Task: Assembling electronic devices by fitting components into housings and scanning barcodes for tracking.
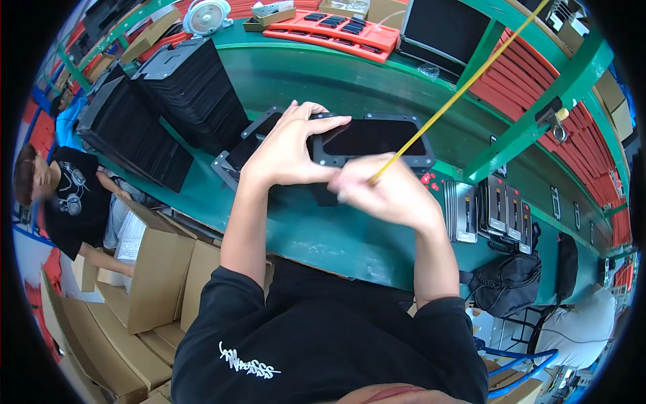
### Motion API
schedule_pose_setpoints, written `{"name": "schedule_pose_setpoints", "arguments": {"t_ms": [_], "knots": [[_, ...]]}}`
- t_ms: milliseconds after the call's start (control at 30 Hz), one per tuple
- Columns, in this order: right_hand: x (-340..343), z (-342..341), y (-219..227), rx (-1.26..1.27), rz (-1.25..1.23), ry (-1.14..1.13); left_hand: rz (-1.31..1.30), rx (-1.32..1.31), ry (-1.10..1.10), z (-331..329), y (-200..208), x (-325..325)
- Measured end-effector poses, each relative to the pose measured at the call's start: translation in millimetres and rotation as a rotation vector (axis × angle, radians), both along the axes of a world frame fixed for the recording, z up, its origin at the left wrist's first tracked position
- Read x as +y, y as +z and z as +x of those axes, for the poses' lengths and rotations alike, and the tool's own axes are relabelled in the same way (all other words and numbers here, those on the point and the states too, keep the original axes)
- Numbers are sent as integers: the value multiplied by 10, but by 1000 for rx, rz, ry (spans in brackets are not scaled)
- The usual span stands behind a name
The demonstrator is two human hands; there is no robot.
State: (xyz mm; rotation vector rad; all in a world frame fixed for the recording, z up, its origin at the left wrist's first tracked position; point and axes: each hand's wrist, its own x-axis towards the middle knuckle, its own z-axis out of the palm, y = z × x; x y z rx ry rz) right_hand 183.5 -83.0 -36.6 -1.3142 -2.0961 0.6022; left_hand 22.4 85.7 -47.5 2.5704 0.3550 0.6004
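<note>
A flat device with a glossy black face and a grey screwed frame (372, 137) lies over the green bench. My left hand (289, 145) grips its left end, index finger along the upper edge and thumb near the lower edge. Close to the lower edge, my right hand (383, 190) is closed and blurred. A thin yellow cord (464, 84) slants down from the upper right and ends at that fist; what the fist holds is hidden. A second framed device (252, 141) sits partly under my left hand and wrist.
Tall stacks of black trays (192, 91) rise at the left. Several silver-and-black flat units (498, 205) and small red pieces (431, 180) lie to the right. A green post (525, 128) stands beyond. Open cartons (158, 269) and a co-worker (77, 188) are at the left.
</note>
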Motion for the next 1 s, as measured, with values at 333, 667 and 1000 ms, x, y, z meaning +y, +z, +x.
{"name": "schedule_pose_setpoints", "arguments": {"t_ms": [333, 667, 1000], "knots": [[-476, 525, 330, 675, 413, -614, 165, -64, 475, -756, -147, 57], [-523, 950, 264, 571, 361, -683, 111, 13, 665, -1219, -489, -199], [-471, 1296, -133, -34, 41, -1016, 139, -428, 151, -356, 141, -297]]}}
